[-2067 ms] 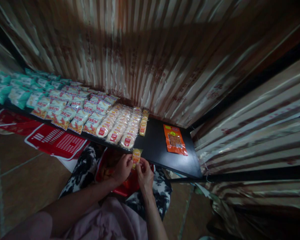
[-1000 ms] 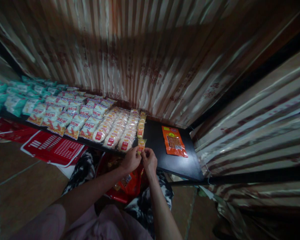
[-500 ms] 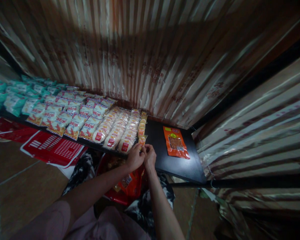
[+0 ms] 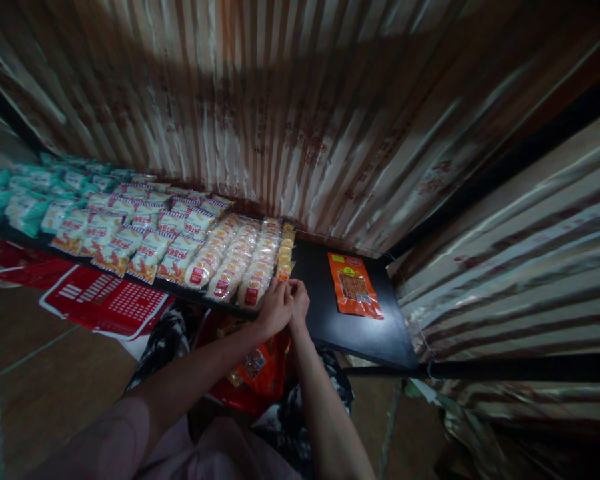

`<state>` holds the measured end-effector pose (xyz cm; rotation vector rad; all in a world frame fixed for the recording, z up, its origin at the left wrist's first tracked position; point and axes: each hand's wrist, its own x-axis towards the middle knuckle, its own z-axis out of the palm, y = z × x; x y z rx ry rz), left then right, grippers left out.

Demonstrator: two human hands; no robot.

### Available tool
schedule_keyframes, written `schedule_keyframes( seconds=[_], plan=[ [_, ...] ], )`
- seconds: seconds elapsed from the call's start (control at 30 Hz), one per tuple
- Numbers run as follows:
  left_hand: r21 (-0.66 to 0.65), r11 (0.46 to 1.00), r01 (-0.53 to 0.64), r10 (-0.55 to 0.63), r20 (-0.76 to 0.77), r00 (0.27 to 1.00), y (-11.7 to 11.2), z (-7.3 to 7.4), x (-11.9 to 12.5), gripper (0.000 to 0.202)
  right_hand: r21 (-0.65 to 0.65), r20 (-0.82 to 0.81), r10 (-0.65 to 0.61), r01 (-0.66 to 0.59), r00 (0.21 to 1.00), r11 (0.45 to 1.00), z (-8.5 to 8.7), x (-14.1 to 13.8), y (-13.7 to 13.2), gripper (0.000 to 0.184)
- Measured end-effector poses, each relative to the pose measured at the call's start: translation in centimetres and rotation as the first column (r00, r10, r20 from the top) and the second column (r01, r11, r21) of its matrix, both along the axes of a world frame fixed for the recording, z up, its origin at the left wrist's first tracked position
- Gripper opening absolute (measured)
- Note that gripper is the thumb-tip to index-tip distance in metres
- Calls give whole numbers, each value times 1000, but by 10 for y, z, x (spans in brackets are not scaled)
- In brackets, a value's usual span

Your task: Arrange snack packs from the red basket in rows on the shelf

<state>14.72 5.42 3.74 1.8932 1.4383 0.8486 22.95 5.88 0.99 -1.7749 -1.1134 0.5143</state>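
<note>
My left hand is closed at the front end of a narrow row of small yellow snack packets. Right against it, my right hand is pinched shut too. The front yellow packet shows just above the fingertips of both hands; its lower part is hidden by them. Left of this row lie rows of round white crackers in clear wrappers. To the right, an orange snack pouch lies flat on the black shelf.
White-and-red snack bags and teal bags fill the shelf's left side. Below my arms, a red basin between my knees holds orange packages. Red printed sheeting hangs under the shelf. A striped curtain stands behind.
Both hands have closed in together over the front yellow packet, covering more of it. The view has shifted slightly; the other packages lie as before.
</note>
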Motion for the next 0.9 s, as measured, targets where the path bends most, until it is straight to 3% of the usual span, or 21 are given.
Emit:
schedule_keyframes(
  seconds=[0.3, 0.5, 0.6, 0.73, 0.9],
  plan=[
    [21, 998, 55, -57, 69, 996, 6, -23, 4, 38, 30, 25, -14, 13, 1000, 999, -7, 0, 3, 27],
    [125, 983, 132, -140, 60, 988, -9, -24, -2, 45, 36, 53, -6, 4, 999, 999, -7, -3, 1, 26],
    [253, 947, 195, -196, -24, 980, -16, -20, -11, 45, 15, 61, -29, 29, 998, 999, -6, -4, 2, 26],
    [391, 882, 264, -184, -230, 956, -12, -18, -31, 45, 7, 97, -63, 63, 993, 998, -7, -6, 6, 26],
    [426, 830, 360, -167, -426, 889, 2, -25, -49, 44, 46, 161, -75, 69, 984, 997, -10, -7, 7, 27]
  ],
)
